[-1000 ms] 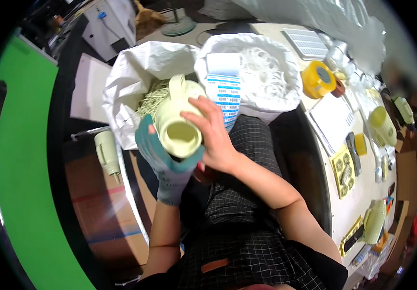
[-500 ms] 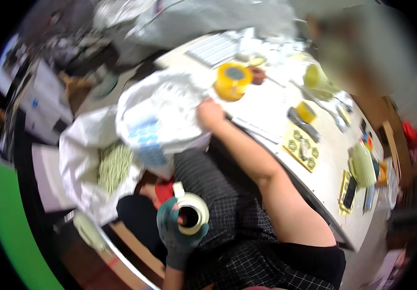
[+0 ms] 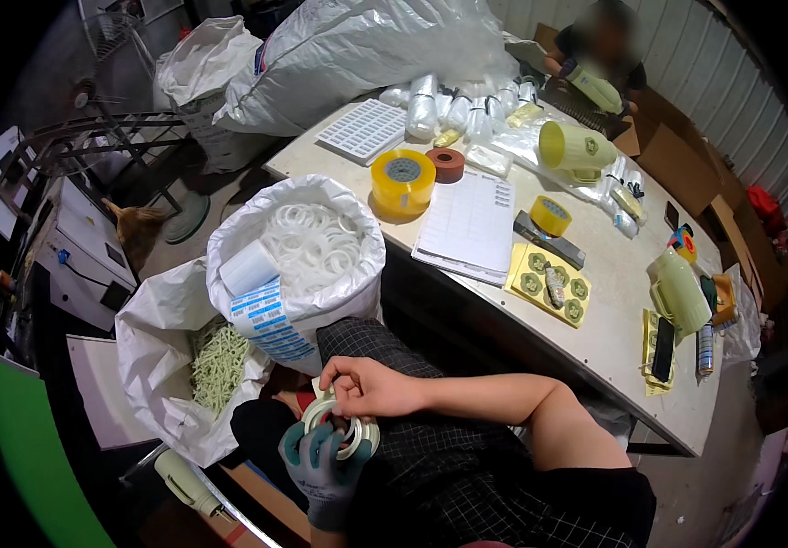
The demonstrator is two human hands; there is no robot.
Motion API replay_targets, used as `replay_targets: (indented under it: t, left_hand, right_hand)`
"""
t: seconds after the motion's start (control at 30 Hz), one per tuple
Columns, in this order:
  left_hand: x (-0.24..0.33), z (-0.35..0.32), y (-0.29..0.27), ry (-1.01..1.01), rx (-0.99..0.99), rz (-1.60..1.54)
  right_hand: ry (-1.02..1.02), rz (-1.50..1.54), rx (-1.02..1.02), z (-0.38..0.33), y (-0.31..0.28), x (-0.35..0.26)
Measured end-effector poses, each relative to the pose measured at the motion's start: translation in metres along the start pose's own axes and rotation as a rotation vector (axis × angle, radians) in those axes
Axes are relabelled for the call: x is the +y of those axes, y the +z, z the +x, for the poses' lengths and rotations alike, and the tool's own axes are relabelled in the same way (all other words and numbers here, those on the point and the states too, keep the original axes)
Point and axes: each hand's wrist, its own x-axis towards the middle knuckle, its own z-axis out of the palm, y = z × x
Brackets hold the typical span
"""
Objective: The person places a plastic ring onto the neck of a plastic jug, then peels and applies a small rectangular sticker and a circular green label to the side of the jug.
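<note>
My left hand point(image 3: 319, 464), in a grey glove with teal fingers, grips a pale green jug point(image 3: 368, 438) on my lap, its round mouth facing up. Bare and curled, my right hand point(image 3: 368, 387) is over the far side of that mouth. Its fingertips pinch a whitish plastic ring point(image 3: 310, 416) against the rim; fingers partly cover the ring. Beyond my knees stands a white sack point(image 3: 371, 265) filled with loose translucent rings point(image 3: 316, 242). A strip of blue and white labels point(image 3: 271, 320) hangs over its near side.
Left of it, another white sack point(image 3: 152, 342) holds pale green strips point(image 3: 219, 365). The table point(image 3: 357, 173) bears yellow tape point(image 3: 403, 183), papers point(image 3: 467, 224), a sticker sheet point(image 3: 572, 306), a phone point(image 3: 662, 352) and more green jugs point(image 3: 682, 292). A co-worker point(image 3: 595, 59) handles a jug at the far side.
My right hand has come from the sack of rings to the jug's mouth, now with a ring in its fingers. My left hand keeps its grip on the jug.
</note>
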Motion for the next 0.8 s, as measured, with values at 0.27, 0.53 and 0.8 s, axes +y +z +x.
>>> replay_targets:
  t: [0.27,0.53,0.8]
  left_hand:
    - [0.005,-0.003,-0.003,-0.068,-0.030,0.016]
    - [0.003,0.018,-0.024,0.004,-0.203,0.117]
    - [0.010,0.027,-0.038,-0.023,-0.256,0.284]
  right_hand:
    - [-0.766,-1.278,-0.166,-0.017,0.022,-0.012]
    - [-0.621,-1.372,-0.277,-0.022,0.016,-0.013]
    - [-0.704,-1.234,-0.062,-0.009,0.029,0.018]
